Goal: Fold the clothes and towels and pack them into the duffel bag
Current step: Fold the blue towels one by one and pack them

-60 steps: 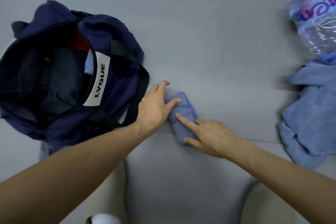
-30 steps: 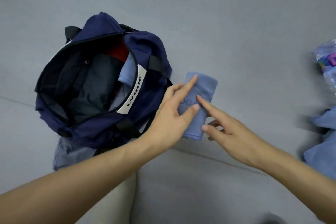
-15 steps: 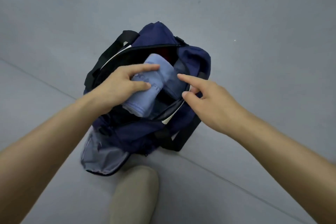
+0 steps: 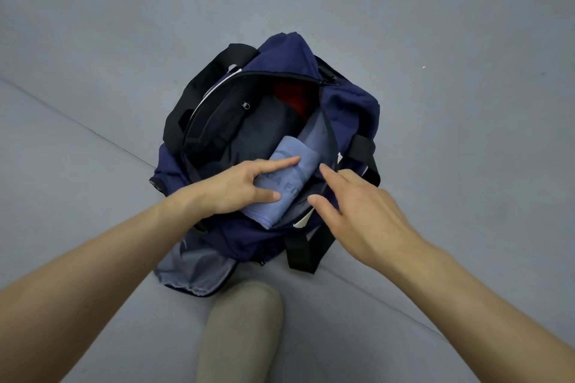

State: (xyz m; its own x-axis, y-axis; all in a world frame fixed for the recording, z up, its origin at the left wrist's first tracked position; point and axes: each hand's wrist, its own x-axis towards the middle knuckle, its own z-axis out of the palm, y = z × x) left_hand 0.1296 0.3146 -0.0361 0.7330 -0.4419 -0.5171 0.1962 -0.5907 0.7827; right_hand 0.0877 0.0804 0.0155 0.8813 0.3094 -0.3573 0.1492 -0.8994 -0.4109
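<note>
- Towel [image 4: 291, 179], folded and light blue, lying in the open mouth of the navy bag [image 4: 345, 109], near end over the near rim.
- Left hand [image 4: 236, 186] clamped on towel, finger on top, thumb at its near side.
- Right hand [image 4: 361, 214] at the bag's right rim, fingers straight and apart, holding nothing.
- Dark clothes [image 4: 264, 130] deeper inside.

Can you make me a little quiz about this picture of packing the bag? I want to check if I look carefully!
1. True or false: the blue towel lies on the floor beside the bag.
2. Which hand grips the towel? A) left hand B) right hand C) neither
3. Fill in: deep in the bag, past the dark clothes, something ____ shows.
Key: 1 false, it is in the bag's opening. 2 A; the right hand is open beside it. 3 red: the red thing.
</note>
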